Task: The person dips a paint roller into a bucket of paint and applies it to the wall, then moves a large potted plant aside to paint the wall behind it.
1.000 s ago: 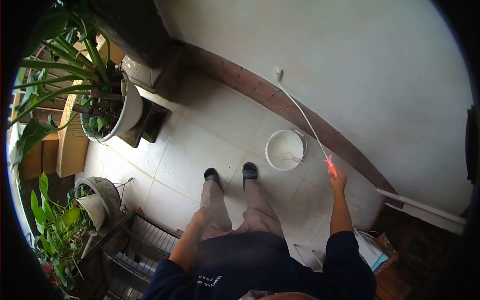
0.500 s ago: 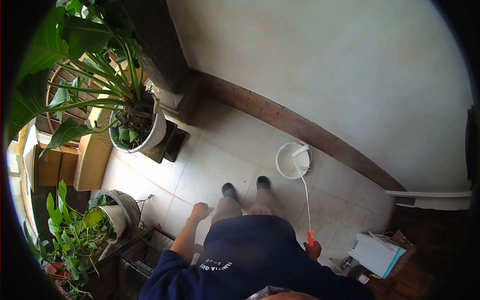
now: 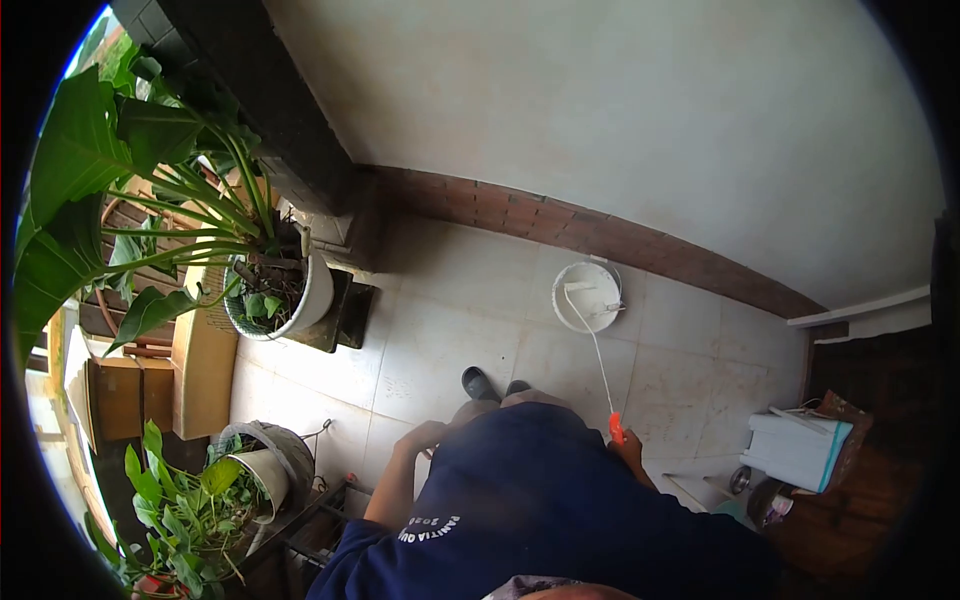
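My right hand (image 3: 628,448) is wrapped round the orange handle of a paint roller (image 3: 598,350). Its thin white rod reaches across to a white bucket (image 3: 556,312) on the floor, and the roller's white head (image 3: 577,292) is inside the bucket. White paint (image 3: 600,292) shows in there. At my left thigh is my left hand (image 3: 425,436), with nothing seen in it and its fingers loosely extended, partly hidden against my clothes.
A pale wall (image 3: 620,130) with a brick skirting (image 3: 520,212) runs behind the bucket. To the left stand a large potted plant (image 3: 318,292) and a smaller leafy plant (image 3: 180,500). A white and teal box (image 3: 795,448) is at the right, above dark wooden flooring.
My body leans further forward and my view has shifted. My left hand has come in to my thigh. The roller head has moved towards the bucket's left side.
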A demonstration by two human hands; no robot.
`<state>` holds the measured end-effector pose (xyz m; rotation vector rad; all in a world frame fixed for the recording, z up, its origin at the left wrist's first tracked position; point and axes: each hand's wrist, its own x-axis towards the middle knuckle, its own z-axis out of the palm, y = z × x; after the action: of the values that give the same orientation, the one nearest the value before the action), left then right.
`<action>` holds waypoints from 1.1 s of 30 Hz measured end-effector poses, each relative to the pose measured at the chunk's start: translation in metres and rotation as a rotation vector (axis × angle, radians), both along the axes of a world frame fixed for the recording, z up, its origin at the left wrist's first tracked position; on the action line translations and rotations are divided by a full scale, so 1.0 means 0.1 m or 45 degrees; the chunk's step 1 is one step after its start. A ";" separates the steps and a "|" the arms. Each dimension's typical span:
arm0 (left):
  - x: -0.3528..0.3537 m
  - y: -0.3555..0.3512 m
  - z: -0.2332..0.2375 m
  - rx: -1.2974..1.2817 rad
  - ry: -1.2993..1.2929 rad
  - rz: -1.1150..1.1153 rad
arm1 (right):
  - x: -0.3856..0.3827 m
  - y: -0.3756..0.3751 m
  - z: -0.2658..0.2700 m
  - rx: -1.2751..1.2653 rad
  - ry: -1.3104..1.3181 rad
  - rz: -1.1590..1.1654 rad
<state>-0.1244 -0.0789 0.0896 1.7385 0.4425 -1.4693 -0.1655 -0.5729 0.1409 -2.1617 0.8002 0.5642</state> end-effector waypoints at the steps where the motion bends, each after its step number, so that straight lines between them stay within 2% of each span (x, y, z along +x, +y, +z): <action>1: -0.02 -0.02 0.10 0.020 0.022 0.017 | 0.03 0.03 0.03 0.081 -0.007 0.016; 3: -0.08 -0.05 0.21 0.026 0.046 0.010 | 0.02 0.03 0.07 0.239 -0.021 0.051; 6: -0.20 -0.07 0.31 0.044 0.014 -0.132 | -0.07 0.03 -0.02 0.108 -0.070 0.213; 8: -0.26 -0.14 0.39 0.126 -0.066 -0.309 | -0.02 0.05 -0.11 0.078 0.216 0.072; 9: -0.35 -0.15 0.38 0.177 -0.225 -0.333 | 0.00 0.07 -0.18 0.063 0.361 0.002; 11: -0.61 -0.18 0.32 0.272 -0.544 -0.384 | -0.05 0.09 -0.39 -0.188 0.208 0.205; 12: -0.68 -0.20 0.35 0.320 -0.607 -0.290 | -0.05 0.11 -0.49 -0.313 0.123 0.304; 14: -0.83 -0.23 0.49 0.409 -0.728 -0.110 | -0.05 0.20 -0.56 -0.233 0.195 0.232; 17: -0.82 -0.14 0.58 0.439 -0.679 -0.119 | -0.16 0.29 -0.70 -0.167 0.161 0.231; 20: -0.49 -0.16 0.94 0.233 -0.652 -0.103 | -0.24 0.38 -0.79 -0.091 0.051 0.220; 23: -0.39 -0.03 0.56 -0.167 -0.988 -0.012 | -0.29 0.55 -0.81 -0.068 -0.054 0.137; 26: -0.02 0.18 0.36 -0.499 -0.698 -0.378 | -0.34 0.81 -0.91 -0.090 -0.127 0.044; 29: 0.13 0.46 0.30 -0.398 -0.421 -0.641 | -0.40 1.28 -1.04 -0.083 -0.135 -0.059; 31: 0.18 0.70 0.27 -0.456 -0.438 -0.671 | -0.35 1.62 -0.98 -0.020 -0.076 -0.158; 33: 0.14 0.90 0.23 -0.496 -0.471 -0.639 | -0.41 1.92 -0.96 -0.149 -0.167 -0.092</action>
<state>-0.1103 0.0111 0.1129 1.8095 -0.4773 -1.3937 -0.2068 -0.3809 0.0448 -2.2404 0.8536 0.3425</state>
